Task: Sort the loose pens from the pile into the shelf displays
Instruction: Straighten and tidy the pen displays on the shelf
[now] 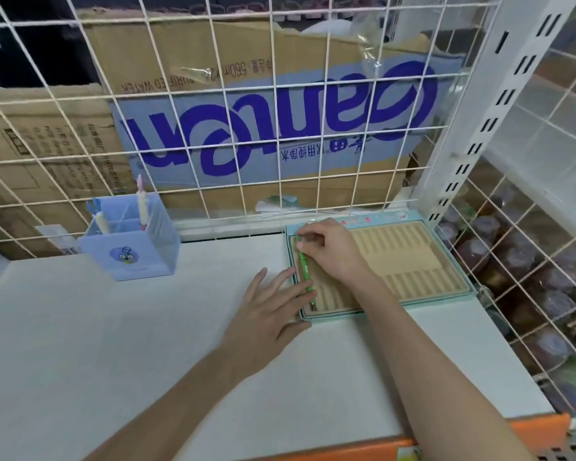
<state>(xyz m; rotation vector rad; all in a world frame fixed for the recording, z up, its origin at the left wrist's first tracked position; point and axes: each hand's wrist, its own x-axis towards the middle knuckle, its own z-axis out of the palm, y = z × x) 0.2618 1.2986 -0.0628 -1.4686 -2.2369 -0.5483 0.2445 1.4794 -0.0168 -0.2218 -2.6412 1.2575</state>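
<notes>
Pen (pixel 305 271): one green, in tray (pixel 413 261), right hand (pixel 330 251) fingers pinching top; left hand (pixel 273 307) flat, fingers spread.

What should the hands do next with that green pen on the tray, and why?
Probably press the slim green pen down until it sits snug in the leftmost groove, then let go. The right hand pinches its top end, the left hand lies flat, fingers at the near-left edge of the beige grooved tray with the pale blue frame, and the other grooves look empty.
</notes>
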